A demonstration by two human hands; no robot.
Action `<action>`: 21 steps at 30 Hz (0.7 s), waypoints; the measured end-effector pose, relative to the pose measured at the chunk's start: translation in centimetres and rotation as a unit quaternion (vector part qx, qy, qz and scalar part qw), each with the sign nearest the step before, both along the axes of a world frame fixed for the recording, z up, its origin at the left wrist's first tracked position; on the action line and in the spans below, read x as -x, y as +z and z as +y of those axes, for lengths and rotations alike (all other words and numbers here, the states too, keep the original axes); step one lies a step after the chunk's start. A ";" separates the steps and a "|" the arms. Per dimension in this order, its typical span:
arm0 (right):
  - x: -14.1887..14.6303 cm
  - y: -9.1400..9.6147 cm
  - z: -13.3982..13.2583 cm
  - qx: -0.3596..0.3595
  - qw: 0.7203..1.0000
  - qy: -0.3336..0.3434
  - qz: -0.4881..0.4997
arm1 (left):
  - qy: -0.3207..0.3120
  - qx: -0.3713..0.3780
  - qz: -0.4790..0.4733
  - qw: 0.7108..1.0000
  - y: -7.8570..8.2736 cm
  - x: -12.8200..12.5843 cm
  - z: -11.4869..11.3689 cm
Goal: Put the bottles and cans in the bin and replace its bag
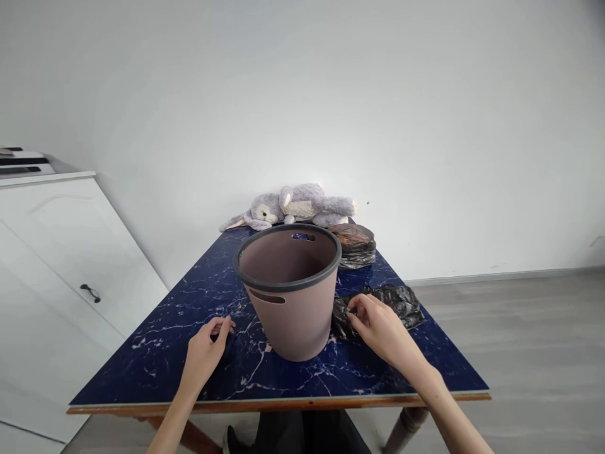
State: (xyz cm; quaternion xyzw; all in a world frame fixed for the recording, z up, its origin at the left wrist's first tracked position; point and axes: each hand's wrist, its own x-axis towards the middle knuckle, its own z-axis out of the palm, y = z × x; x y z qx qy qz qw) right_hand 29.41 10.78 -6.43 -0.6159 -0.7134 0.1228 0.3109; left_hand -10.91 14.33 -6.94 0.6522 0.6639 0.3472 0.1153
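A mauve plastic bin (289,296) with a dark grey rim stands upright in the middle of a blue marbled table (179,315); nothing shows inside it. To its right lies a crumpled black plastic bag (397,301). My right hand (378,325) rests on the left part of that bag, fingers curled and pinching it. My left hand (207,348) sits on the tabletop left of the bin, fingers loosely curled, with nothing visible in it.
A grey plush rabbit (293,209) lies at the far end of the table against the white wall. A second black bag bundle (354,244) sits behind the bin. A white cabinet (61,271) stands to the left. Grey floor lies to the right.
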 end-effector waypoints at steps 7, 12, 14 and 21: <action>1.5 0.5 0.0 0.037 0.999 -0.026 0.015 | 0.000 -0.007 0.003 1.000 -0.2 0.1 0.1; -0.2 1.3 -3.2 -0.016 0.981 -0.042 0.187 | 0.006 0.004 -0.011 1.000 0.1 0.1 0.1; -0.5 1.8 -5.2 -0.032 0.952 -0.042 0.302 | 0.015 -0.004 -0.043 0.999 0.5 -0.1 -0.1; 0.4 2.2 -10.3 -0.085 0.782 -0.114 0.607 | 0.126 -0.162 -0.128 0.970 2.5 -3.5 -4.1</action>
